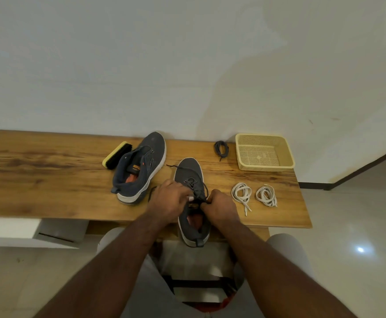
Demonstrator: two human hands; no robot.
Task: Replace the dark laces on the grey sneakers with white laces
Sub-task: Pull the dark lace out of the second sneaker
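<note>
Two bare hands work at the throat of the nearer grey knit sneaker with a white sole [193,216], which stands toe-away at the front edge of the long wood-grain table [49,180], its heel overhanging slightly. The right hand [219,208] pinches a strand of the dark lace still threaded in this shoe [197,188]; the left hand [169,200] has its fingers curled at the eyelets beside the tongue, though whether it grips lace or upper cannot be told. A loose lace end trails past the toe. The step in hand appears to be unlacing this second shoe. It would go best by bracing the upper with the left hand and drawing the lace out one eyelet row at a time, slackening each crossing first so the tips do not snag. Just right of the shoe lie two coiled white flat laces [241,195] and [266,195], apart from each other and untouched. Farther left, the other grey sneaker, tipped on its side [141,166], shows empty eyelets and leans against a black-bristled shoe brush with a yellow back [116,154]. At the far edge rest a coiled dark lace already removed [221,149] and, beside it, a pale yellow perforated plastic basket [265,166].
</note>
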